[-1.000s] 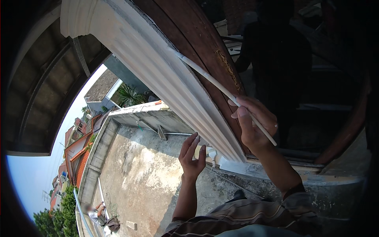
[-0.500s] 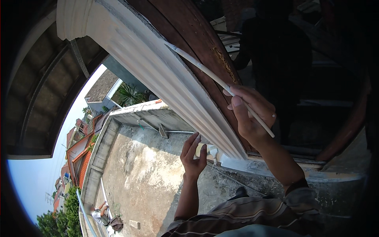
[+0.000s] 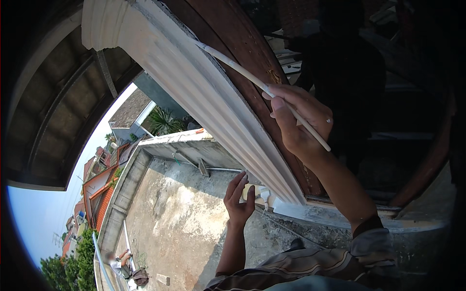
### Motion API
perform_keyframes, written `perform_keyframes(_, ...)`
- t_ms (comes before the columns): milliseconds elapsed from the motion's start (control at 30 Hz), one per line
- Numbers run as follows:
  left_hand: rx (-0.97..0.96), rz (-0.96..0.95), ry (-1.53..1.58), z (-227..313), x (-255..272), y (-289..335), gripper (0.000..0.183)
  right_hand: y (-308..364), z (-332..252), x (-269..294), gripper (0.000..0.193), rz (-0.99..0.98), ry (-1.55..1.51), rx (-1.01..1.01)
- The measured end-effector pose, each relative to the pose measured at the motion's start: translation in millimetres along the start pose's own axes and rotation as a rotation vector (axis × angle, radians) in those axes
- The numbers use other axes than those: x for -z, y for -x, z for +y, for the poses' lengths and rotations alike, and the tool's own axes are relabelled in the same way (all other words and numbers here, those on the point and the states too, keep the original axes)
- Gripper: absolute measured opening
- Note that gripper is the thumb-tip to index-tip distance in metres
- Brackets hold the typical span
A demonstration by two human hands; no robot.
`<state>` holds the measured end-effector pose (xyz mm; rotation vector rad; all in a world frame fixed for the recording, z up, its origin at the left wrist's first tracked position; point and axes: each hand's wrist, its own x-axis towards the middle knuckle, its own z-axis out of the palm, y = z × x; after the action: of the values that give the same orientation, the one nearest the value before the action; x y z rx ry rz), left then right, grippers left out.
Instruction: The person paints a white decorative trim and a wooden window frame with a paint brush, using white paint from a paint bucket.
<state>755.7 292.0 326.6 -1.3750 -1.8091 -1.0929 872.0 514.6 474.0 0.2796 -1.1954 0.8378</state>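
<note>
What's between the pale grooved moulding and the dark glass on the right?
A brown wooden frame, in the head view; the thin pale stick in the person's right hand crosses in front of it.

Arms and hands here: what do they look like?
The left hand and right hand are bare, with no gloves or watch visible. A small pale spot marks the right hand's edge. A short grey-brown sleeve shows on the right arm.
</note>
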Motion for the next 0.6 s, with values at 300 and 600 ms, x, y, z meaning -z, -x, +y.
perform_keyframes(300, 0.006, 0.0, -0.008, -1, 0, 1, 0.044, -26, -7, -12, 0.019, 0.086, -0.083, 0.003)
perform_keyframes(600, 0.025, 0.017, -0.009, -2, 6, 5, 0.042, -42, -3, -28, 0.016, 0.118, -0.146, 0.07)
